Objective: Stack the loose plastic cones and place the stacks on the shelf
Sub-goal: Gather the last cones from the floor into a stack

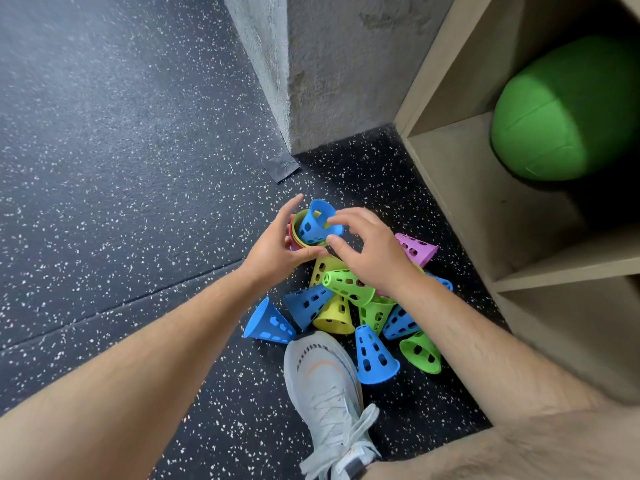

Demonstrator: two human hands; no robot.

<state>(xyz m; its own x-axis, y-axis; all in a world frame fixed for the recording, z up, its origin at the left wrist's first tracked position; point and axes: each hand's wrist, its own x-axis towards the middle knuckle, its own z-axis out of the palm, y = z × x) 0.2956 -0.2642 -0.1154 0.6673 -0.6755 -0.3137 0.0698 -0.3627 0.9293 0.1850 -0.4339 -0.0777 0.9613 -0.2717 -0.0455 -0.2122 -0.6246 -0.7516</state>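
Observation:
My left hand grips a small stack of nested cones with green and red rims showing. A blue cone sits tilted in the mouth of that stack. My right hand hovers beside it with fingers curved, fingertips at the blue cone's rim. Below my hands, several loose perforated cones lie in a pile on the floor: a green one, a yellow one, blue ones, and a purple one.
A wooden shelf unit stands at the right with a green ball in one compartment. A concrete pillar rises behind the pile. My grey shoe rests against the cones on the speckled black floor.

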